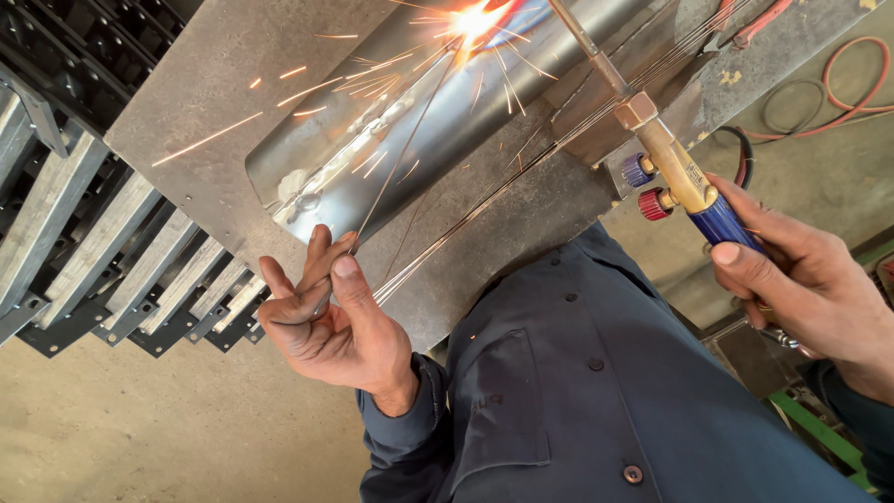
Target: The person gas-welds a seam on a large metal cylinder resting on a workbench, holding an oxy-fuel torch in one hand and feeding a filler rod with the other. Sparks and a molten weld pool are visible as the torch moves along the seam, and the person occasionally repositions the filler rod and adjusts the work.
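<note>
My left hand [331,312] pinches a thin filler rod [396,172] between thumb and fingers; the rod runs up to a bright glowing spot [475,20] on a curved shiny metal sheet [372,140]. Sparks fly leftward from that spot. My right hand [805,279] grips the blue handle of a gas torch [666,158] with a brass body, one red knob and one blue knob; its long tube reaches toward the glow. The sheet lies on a grey steel table [205,112].
Several loose thin rods [484,200] lie across the table. Red and black hoses [838,93] coil on the floor at the right. Grey metal channels in black brackets [102,251] are stacked at the left. My dark blue work shirt [577,391] fills the lower middle.
</note>
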Available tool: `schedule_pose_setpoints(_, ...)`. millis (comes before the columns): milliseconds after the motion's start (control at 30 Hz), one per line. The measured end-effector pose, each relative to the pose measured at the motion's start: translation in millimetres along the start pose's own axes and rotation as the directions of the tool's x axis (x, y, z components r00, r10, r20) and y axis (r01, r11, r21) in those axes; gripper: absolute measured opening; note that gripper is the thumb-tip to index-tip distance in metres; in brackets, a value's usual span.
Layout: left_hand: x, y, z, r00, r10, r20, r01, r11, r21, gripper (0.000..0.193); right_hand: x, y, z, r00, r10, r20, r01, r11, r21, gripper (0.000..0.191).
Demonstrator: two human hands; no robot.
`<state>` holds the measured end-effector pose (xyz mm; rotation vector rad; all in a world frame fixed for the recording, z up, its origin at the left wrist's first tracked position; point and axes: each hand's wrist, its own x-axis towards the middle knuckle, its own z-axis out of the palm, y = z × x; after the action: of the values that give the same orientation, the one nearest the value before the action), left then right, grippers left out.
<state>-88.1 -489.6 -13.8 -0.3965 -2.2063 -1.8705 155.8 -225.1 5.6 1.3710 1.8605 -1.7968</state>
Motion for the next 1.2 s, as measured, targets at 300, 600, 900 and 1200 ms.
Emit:
schedule_pose_setpoints(300,0.3,-1.1,0.9,1.000,0.005,-0.004,-0.005,1.000,-0.020,0.029,1.5,6.6,-4.1,0.997,-0.069,0.044,0.068,0.997,0.019,0.066)
schedule_pose_setpoints(600,0.0,-0.1,0.5,1.000,-0.006,-0.002,0.006,1.000,-0.016,0.030,1.2,5.7,-3.1,0.997,-0.069,0.039,0.069,0.998,-0.013,0.066)
schedule_pose_setpoints(900,0.5,-1.2,1.5,1.000,-0.022,0.004,0.022,0.999,-0.027,0.030,0.6,6.4,-2.1,0.996,-0.078,0.045,0.078,0.997,0.007,0.067)
schedule_pose_setpoints(1200,2.5,-0.4,0.7,0.999,-0.037,0.010,0.037,0.999,0.015,0.031,1.2,3.3,-0.8,0.997,-0.070,0.045,0.070,0.998,-0.003,0.067)
